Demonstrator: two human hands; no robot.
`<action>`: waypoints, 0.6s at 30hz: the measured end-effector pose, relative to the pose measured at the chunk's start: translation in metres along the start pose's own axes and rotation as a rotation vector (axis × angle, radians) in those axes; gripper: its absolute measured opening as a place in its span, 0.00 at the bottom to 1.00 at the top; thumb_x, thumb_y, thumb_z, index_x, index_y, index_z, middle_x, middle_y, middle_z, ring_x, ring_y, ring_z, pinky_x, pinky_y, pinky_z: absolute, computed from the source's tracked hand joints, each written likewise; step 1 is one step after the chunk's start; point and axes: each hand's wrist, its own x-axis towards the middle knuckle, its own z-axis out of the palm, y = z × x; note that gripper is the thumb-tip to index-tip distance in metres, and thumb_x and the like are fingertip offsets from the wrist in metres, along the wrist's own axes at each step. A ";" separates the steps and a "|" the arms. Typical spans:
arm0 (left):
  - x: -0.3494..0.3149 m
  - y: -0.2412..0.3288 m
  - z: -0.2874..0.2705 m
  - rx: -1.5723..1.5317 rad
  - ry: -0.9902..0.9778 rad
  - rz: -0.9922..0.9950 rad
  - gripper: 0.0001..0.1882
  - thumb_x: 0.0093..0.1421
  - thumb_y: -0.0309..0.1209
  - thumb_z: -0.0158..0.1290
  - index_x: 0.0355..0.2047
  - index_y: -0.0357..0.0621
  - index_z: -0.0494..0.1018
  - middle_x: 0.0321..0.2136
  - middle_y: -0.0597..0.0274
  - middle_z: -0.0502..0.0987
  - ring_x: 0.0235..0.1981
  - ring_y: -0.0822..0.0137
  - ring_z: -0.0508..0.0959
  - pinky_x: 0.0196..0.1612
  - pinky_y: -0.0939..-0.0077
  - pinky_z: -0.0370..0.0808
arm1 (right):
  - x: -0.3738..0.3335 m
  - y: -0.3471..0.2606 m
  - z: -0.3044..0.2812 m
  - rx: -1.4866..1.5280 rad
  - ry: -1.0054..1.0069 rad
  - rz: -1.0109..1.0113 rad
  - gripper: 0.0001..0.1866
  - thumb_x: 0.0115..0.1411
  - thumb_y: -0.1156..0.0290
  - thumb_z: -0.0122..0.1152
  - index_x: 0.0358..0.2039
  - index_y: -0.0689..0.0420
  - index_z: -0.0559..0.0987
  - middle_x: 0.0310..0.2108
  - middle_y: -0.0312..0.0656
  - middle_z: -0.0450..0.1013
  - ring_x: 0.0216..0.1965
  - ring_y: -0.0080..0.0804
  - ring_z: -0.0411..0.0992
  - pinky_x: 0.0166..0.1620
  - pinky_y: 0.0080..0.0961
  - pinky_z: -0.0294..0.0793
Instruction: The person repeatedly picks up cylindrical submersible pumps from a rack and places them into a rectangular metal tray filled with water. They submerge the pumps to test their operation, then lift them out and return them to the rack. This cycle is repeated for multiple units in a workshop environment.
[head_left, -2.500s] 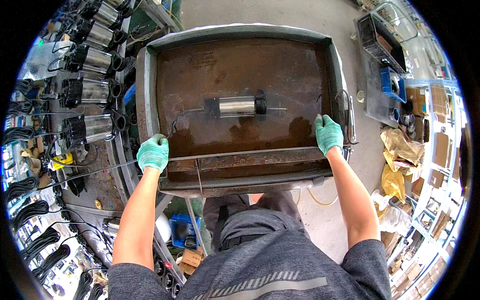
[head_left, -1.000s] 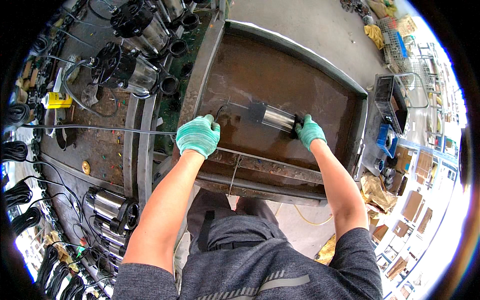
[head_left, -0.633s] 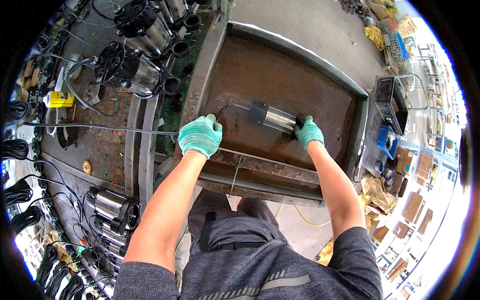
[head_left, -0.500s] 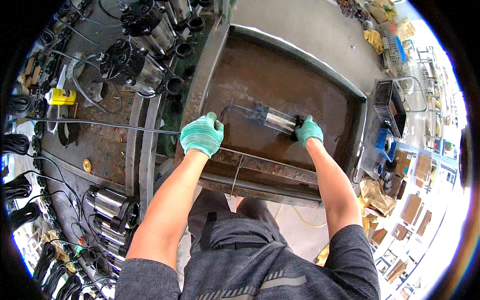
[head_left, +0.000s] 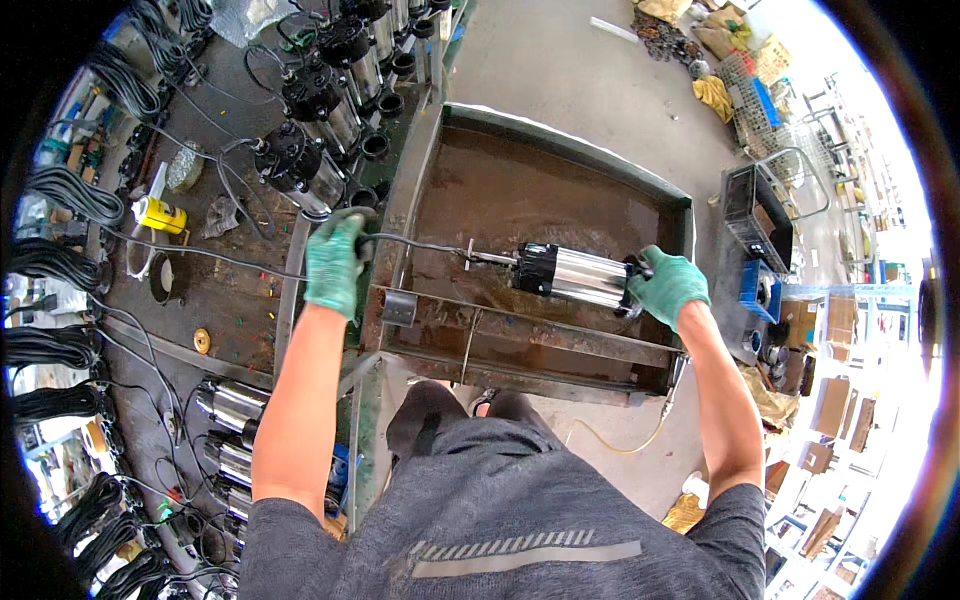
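A silver cylindrical motor with black end caps lies level across the water-filled metal tank, above the brown water or just at its surface. My right hand, in a green glove, is closed around the black cap at its right end. From the left end a thin metal shaft with a small crosspiece sticks out. A black cable runs from that end to my gloved left hand, which is closed on it beyond the tank's left rim. The palm side of my left fingers is hidden.
On the left bench stand several black-and-silver pumps, coiled black cables and a yellow can. More silver motors lie nearer. A metal bar crosses the tank's near side. Right of it sit a black crate and a blue bin.
The motor has come up from the water with my right hand, which moved right and slightly nearer. My left hand has moved left, off the tank's edge, and the view has shifted.
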 end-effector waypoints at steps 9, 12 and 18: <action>-0.078 0.073 -0.066 -0.136 0.124 -0.070 0.11 0.67 0.40 0.54 0.41 0.52 0.82 0.23 0.72 0.76 0.16 0.79 0.67 0.18 0.83 0.57 | -0.079 -0.007 0.006 0.182 0.016 -0.126 0.19 0.57 0.51 0.64 0.43 0.51 0.84 0.34 0.52 0.82 0.40 0.54 0.81 0.46 0.46 0.80; -0.089 0.061 -0.084 -0.193 0.167 -0.115 0.11 0.67 0.41 0.55 0.41 0.52 0.81 0.23 0.71 0.76 0.16 0.79 0.67 0.18 0.82 0.56 | -0.085 -0.019 0.032 0.181 -0.055 -0.127 0.25 0.57 0.48 0.64 0.48 0.51 0.82 0.39 0.53 0.82 0.43 0.53 0.81 0.48 0.45 0.79; -0.112 0.023 -0.097 -0.177 0.463 -0.112 0.09 0.67 0.38 0.55 0.37 0.49 0.80 0.22 0.69 0.75 0.14 0.76 0.66 0.15 0.82 0.59 | -0.103 -0.030 0.075 0.230 -0.140 -0.113 0.25 0.57 0.47 0.64 0.49 0.50 0.80 0.40 0.51 0.82 0.44 0.53 0.81 0.47 0.47 0.79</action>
